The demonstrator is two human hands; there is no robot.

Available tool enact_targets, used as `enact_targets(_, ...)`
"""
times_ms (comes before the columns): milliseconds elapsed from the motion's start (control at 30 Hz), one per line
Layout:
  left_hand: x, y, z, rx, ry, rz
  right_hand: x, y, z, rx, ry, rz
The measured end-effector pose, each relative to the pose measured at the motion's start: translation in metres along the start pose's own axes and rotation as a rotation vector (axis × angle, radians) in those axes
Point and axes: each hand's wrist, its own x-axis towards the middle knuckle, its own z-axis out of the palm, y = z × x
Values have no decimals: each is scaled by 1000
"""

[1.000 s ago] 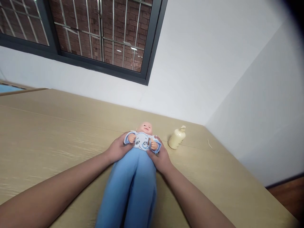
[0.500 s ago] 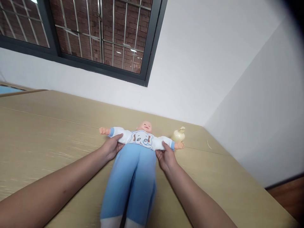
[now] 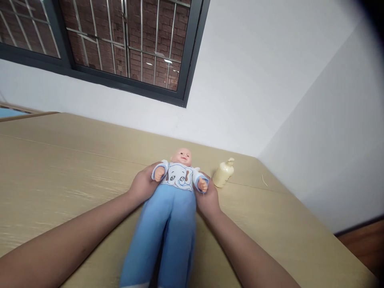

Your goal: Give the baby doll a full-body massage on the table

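Observation:
A baby doll (image 3: pixel 177 208) in a white top with an elephant print and blue trousers lies on its back, its head away from me. My left hand (image 3: pixel 145 182) grips its side at the arm on the left, the fingers mostly hidden behind the doll. On the other side my right hand (image 3: pixel 208 200) is wrapped round the doll at its other arm, fingers also largely out of sight. Both doll forearms are bent up, with the small fists pointing towards me. Just right of my right hand stands a cream pump bottle (image 3: pixel 223 174).
The wooden table (image 3: pixel 75 168) spreads under everything and meets a white wall (image 3: pixel 234 100) at the back. A thin pale strip (image 3: pixel 264 180) lies near the right edge. Above is a dark-framed window (image 3: pixel 126 80) with metal bars.
The doll's outstretched arms have folded inward and up. My hands have shifted from under the arms to its sides, and more of the pump bottle shows.

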Motion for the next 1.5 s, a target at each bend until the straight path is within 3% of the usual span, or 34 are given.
enact_targets(200,0,-9,-1,201,-110,207,-5,4,-1,-274,-142,-209)
enact_targets(333,1,-10,-2,277,-157,226,-4,6,-2,-427,-236,-217)
enact_targets(467,4,-2,-4,242,-170,200,0,5,-4,-411,-249,-199)
enact_targets(667,4,3,-5,37,-62,-34,7,10,-8,-175,-111,-90)
enact_targets(833,8,-11,2,-109,24,-271,10,24,-7,63,-7,206)
enact_targets(1033,17,-26,16,-912,155,-549,17,35,-3,695,159,522)
enact_targets(1133,22,-32,17,-1102,185,-691,22,40,-4,857,174,634)
enact_targets(1233,25,-33,15,-1174,175,-744,24,43,-4,884,187,665)
enact_targets(1367,21,-26,14,-1055,202,-636,20,35,-3,754,242,543)
enact_targets(1500,9,-10,8,-489,179,-374,12,19,-5,272,219,357)
